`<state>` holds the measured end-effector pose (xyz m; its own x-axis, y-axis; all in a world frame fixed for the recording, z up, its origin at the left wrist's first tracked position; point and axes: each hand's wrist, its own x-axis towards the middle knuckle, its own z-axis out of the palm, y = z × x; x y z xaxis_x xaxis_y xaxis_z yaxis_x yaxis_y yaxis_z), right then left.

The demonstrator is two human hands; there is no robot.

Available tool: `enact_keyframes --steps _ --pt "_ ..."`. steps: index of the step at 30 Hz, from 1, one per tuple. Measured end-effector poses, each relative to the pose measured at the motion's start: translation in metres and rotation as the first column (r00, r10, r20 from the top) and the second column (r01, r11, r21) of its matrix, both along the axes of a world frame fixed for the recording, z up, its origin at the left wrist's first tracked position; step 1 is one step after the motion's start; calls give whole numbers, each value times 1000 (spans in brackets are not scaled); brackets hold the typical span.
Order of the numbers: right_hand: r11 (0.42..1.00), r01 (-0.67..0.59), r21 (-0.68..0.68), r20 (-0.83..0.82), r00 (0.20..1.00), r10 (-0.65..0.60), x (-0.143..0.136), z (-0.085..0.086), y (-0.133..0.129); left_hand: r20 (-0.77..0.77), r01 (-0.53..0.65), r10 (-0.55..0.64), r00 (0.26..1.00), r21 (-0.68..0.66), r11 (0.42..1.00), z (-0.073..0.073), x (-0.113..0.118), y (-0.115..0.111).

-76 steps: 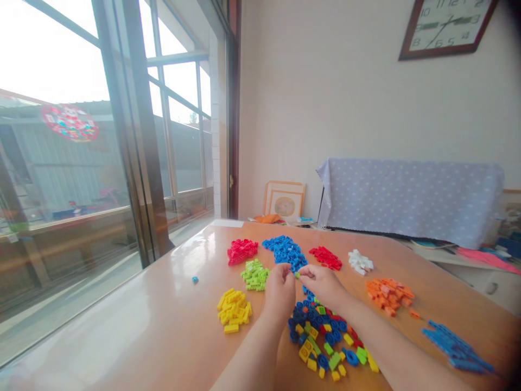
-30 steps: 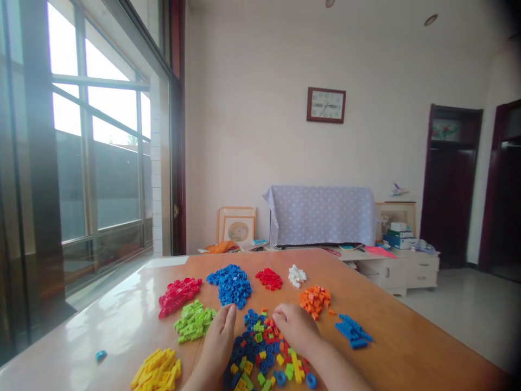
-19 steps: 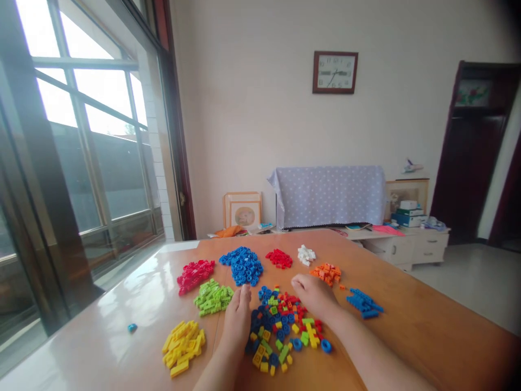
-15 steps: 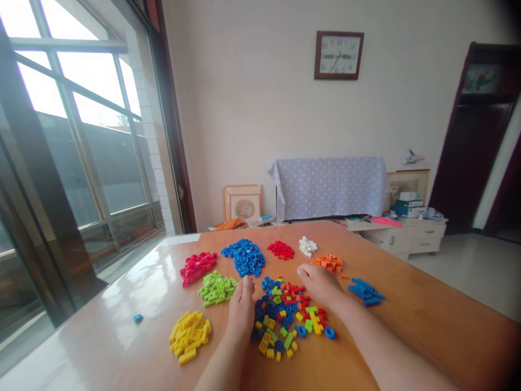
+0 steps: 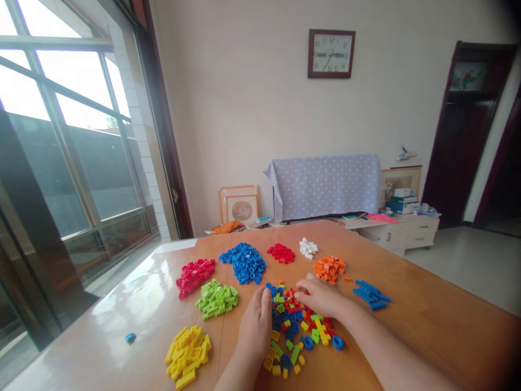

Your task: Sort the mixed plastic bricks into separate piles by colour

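A mixed pile of small bricks [image 5: 291, 320] in blue, red, yellow and green lies on the wooden table [image 5: 411, 336]. Along its left edge my left hand [image 5: 257, 320] stands on its side, fingers together; whether it holds anything is hidden. At the pile's upper right is my right hand [image 5: 319, 295], its thumb and fingers a little apart over red bricks, with nothing seen between them. Sorted heaps lie around: lime green [image 5: 217, 298] and yellow [image 5: 188, 353] to the left, blue [image 5: 245, 263] behind, orange [image 5: 329, 269] just beyond my right hand.
Farther back are crimson [image 5: 195, 276], red [image 5: 280, 253] and white [image 5: 308, 248] heaps. Long blue pieces [image 5: 370, 294] lie at the right, and a small teal object [image 5: 130, 338] at the far left. A cloth-covered object [image 5: 325, 185] stands beyond the table.
The view has shifted slightly. My right hand has moved down toward the mixed pile and its fingers have opened. My left hand remains along the pile's left edge.
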<state>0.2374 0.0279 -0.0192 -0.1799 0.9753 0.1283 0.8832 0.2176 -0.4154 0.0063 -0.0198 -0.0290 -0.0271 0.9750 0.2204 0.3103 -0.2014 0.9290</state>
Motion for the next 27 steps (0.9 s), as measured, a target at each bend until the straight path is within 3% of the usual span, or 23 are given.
enact_keyframes --steps 10,15,20,24,27 --pt "973 -228 25 -187 955 229 -8 7 -9 75 80 -77 994 -32 996 1 3 -2" --pt "946 -311 -88 -350 899 263 -6 9 -13 143 82 -68 987 -100 992 12 6 -8" --pt "946 -256 -200 -450 882 144 7 7 -7 164 65 -44 986 -129 990 22 6 -11" --pt "995 -86 -46 -375 925 63 20 5 1 172 92 -69 983 -126 988 22 7 -10" --pt "994 -104 -32 -318 944 89 22 4 -1 200 126 -101 975 -116 985 21 8 -9"
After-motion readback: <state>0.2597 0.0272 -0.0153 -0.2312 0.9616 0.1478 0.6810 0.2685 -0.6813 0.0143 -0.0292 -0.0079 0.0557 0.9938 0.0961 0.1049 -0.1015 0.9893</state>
